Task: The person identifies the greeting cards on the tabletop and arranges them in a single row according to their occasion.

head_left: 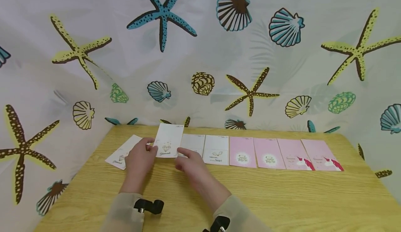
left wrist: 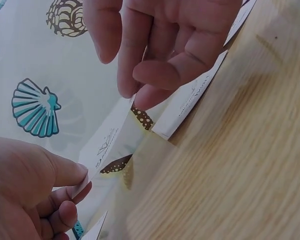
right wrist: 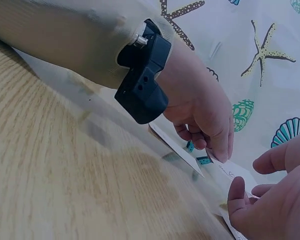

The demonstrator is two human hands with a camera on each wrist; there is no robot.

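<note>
My left hand pinches a white card by its left edge, between thumb and fingers. The card shows a gold diamond drawing with "Diamond" lettering and is raised off the table, tilted up. My right hand is at its lower right corner, with a fingertip at the corner and the thumb apart from it. Beside my left hand, a similar diamond card lies slanted on the table, partly covered by the hand. To the right lie a white card, partly hidden by the raised card and right hand, and another white card with "heart" lettering.
The row continues rightward on the wooden table with two pink "Smile More" cards and two pink unicorn cards. A curtain printed with shells and starfish hangs behind the table.
</note>
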